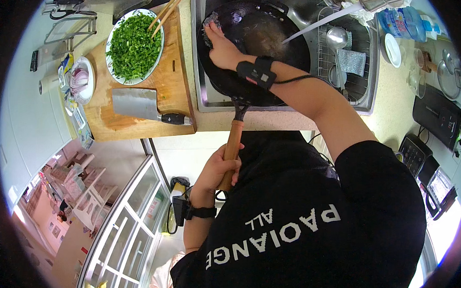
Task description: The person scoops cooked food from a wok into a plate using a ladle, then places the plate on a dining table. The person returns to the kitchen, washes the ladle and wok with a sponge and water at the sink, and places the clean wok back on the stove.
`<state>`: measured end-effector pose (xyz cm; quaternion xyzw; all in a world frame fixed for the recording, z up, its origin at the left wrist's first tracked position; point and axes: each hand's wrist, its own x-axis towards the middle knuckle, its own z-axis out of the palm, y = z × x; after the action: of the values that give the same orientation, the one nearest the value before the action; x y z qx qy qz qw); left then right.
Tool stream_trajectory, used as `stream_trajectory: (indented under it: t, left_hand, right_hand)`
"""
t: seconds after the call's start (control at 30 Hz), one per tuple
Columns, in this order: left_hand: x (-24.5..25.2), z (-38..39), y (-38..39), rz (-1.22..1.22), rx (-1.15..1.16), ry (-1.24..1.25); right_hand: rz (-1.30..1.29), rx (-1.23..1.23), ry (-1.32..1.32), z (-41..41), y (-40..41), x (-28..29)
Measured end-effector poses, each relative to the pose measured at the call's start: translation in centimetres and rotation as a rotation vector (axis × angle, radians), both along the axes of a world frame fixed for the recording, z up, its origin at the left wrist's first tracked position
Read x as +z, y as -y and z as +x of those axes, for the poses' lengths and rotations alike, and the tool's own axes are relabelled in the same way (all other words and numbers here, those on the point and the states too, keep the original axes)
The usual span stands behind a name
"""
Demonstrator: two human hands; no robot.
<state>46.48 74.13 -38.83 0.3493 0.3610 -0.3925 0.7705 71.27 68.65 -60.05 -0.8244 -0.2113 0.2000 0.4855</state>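
Observation:
My left hand (221, 167) is closed around the wooden handle (233, 142) of a black wok (228, 81), which rests tilted in the steel sink. Inside the wok at its upper left, my right hand (224, 49) presses a dark mesh scouring pad (211, 22) against the wall. A stream of water (321, 23) runs from the metal faucet (381, 1) into the wok, where brownish water (265, 38) lies at the bottom. Both wrists wear black straps with small devices. Part of the pad is hidden under the fingers.
Left of the sink (196, 69), a wooden cutting board (138, 128) bears a bowl of chopped greens (135, 48) with chopsticks (168, 13) and a cleaver (135, 103). A plate of sliced onion (79, 78) stands beside. A ladle (337, 39) lies in the wire rack (322, 60) at right.

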Motion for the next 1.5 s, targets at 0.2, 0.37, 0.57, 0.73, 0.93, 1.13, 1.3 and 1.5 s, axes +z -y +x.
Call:
stream_trajectory:
  t: [0.2, 0.37, 0.57, 0.73, 0.93, 1.13, 1.3, 1.5]
  left_hand:
    - [0.2, 0.1, 0.0, -0.011, -0.001, -0.008]
    - [0.1, 0.2, -0.1, -0.012, -0.011, 0.008]
    - [-0.1, 0.1, 0.0, 0.012, -0.018, -0.015]
    - [0.2, 0.2, 0.0, 0.014, -0.017, -0.012]
    - [0.2, 0.2, 0.2, 0.010, -0.011, 0.000]
    - [0.6, 0.3, 0.2, 0.029, -0.016, -0.005]
    - [0.5, 0.3, 0.2, 0.007, 0.006, -0.006]
    - [0.3, 0.2, 0.3, 0.007, 0.007, 0.001]
  right_hand:
    - [-1.583, -0.145, -0.015, 10.3, 1.3, -6.5]
    - [-1.504, 0.024, 0.269, 10.4, 0.2, -7.2]
    - [0.119, 0.178, 0.022, -1.2, 3.2, 0.3]
    - [-0.173, 0.761, -0.126, -3.8, 11.3, 5.6]
    - [-0.988, 1.005, -0.033, -0.8, 21.8, 4.4]
    - [-0.931, 0.633, 0.405, 3.3, 19.5, -5.5]
    - [-0.450, 0.507, -0.046, 3.6, 8.8, -6.3]
    - [0.187, 0.437, -0.271, -5.0, 8.2, 4.3]
